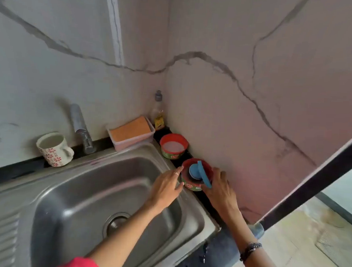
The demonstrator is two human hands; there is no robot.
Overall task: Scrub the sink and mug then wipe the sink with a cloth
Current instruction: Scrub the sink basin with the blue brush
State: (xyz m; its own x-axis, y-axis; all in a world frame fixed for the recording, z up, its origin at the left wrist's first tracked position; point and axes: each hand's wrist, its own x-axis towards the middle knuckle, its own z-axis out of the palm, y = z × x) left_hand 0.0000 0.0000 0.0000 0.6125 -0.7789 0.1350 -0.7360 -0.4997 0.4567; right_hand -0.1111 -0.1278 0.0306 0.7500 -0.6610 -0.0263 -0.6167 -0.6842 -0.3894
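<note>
Tubs stand right of the sink (pixel 97 192): a far red tub (pixel 173 146) with white paste, and a near tub (pixel 195 176) holding a blue scrubber (pixel 199 173). Left hand (pixel 167 186) touches its left side, grip spread. Right hand (pixel 221 189) cups its right side, fingers loosely wrapped. Mug (pixel 53 149) stands behind the sink, left of the tap (pixel 82 129).

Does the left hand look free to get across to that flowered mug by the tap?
Probably yes. The left hand is only touching the red tub, and nothing but open sink lies between it and the mug.
</note>
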